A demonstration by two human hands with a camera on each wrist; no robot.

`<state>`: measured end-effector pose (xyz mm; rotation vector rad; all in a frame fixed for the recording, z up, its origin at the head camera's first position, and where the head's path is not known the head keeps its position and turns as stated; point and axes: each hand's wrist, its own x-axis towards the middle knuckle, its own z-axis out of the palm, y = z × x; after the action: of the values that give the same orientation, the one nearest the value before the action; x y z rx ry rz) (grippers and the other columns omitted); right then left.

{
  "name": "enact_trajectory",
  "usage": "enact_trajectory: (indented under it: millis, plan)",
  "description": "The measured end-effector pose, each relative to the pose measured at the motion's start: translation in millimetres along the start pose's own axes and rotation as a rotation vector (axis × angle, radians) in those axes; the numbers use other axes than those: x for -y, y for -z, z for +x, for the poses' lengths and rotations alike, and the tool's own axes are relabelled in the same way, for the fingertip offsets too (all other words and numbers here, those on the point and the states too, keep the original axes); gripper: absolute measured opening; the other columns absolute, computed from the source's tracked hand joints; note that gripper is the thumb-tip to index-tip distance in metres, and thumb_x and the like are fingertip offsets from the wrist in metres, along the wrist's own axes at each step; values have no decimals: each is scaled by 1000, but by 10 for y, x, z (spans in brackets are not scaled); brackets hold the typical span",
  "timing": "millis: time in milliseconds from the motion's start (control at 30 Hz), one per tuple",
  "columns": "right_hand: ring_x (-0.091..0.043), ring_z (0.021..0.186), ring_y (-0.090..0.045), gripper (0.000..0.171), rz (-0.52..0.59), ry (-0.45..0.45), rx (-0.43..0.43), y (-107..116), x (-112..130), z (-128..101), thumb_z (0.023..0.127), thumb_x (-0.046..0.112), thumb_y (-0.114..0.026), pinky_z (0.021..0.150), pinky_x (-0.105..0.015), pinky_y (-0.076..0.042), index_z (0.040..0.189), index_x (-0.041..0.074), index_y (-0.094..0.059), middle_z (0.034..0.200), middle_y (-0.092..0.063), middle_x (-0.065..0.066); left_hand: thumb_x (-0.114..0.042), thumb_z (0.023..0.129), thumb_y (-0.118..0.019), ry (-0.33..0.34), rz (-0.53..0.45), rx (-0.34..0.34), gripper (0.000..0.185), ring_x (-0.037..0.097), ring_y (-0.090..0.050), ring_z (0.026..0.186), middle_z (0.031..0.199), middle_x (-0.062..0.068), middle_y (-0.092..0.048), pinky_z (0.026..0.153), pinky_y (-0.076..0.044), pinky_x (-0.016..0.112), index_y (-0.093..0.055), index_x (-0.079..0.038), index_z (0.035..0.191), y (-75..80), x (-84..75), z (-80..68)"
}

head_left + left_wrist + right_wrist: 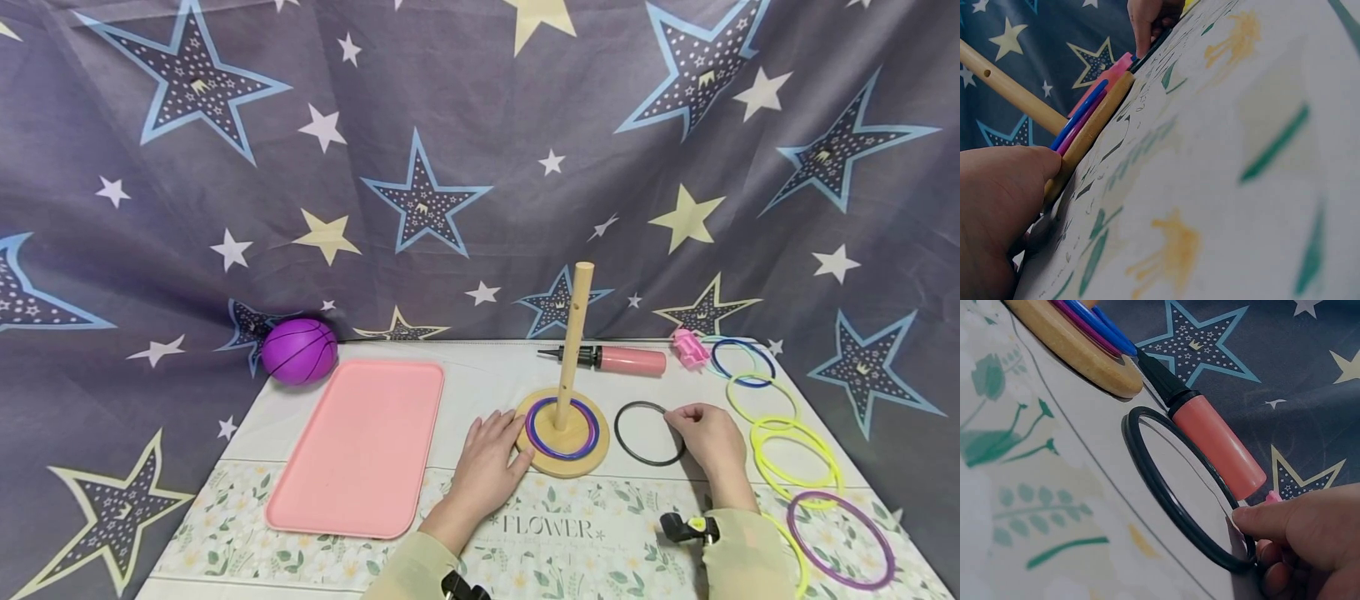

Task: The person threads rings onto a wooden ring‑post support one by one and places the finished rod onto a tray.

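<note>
A wooden peg stand, with a round base [567, 467] and an upright post [574, 342], stands on the table. A blue ring [592, 446] and a purple ring lie around the post on the base. My left hand [487, 467] rests at the base's left edge, its fingers stretched out and its thumb touching the wood. To the right of the stand, my right hand [712, 437] pinches the right edge of a black ring [636, 457] between thumb and fingers. In the right wrist view the black ring [1166, 509] appears tilted close to the tabletop; whether it touches is unclear.
Behind the stand lies a pink hand pump [632, 361], with a small pink piece [690, 349] beside it. Several yellow rings [797, 482], a dark blue ring [772, 367] and a purple ring [891, 554] line the right side. A pink tray [360, 450] and purple ball [300, 352] sit left.
</note>
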<state>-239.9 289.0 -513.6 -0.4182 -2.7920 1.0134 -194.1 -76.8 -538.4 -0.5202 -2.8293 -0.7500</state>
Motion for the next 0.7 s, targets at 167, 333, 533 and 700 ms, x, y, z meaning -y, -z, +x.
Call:
enact_trajectory:
  millis: [167, 333, 533, 700]
  plan:
    - [-31, 82, -65, 29, 26, -17, -11, -4, -14, 4, 101, 28, -77, 70, -40, -45, 102, -1, -80, 93, -77, -14, -37, 112, -62, -5, -1, -2, 57, 39, -39, 160, 167, 15, -51, 134, -20, 62, -56, -9, 162, -3, 1, -1]
    - [-32, 87, -67, 31, 60, -22, -13, 0, -14, -2, 101, 29, -78, 72, -40, -46, 105, -1, -81, 96, -78, -16, -36, 112, -62, -7, 0, -4, 57, 40, -39, 159, 167, 16, -51, 134, -20, 63, -56, -9, 162, 1, 0, 0]
    - [-30, 85, -66, 31, 84, -18, -21, 7, -4, -4, 102, 29, -78, 72, -40, -46, 105, -2, -82, 93, -78, -13, -36, 112, -63, -10, 1, -10, 57, 41, -39, 159, 167, 17, -52, 133, -20, 63, -56, -8, 162, 2, -2, 5]
    - [-27, 85, -65, 33, 124, -41, -33, 1, 11, -11, 103, 30, -77, 72, -38, -47, 109, -3, -82, 95, -79, -13, -36, 112, -64, -10, 5, -10, 57, 40, -40, 159, 166, 16, -52, 133, -21, 63, -57, -8, 161, -6, 0, 5]
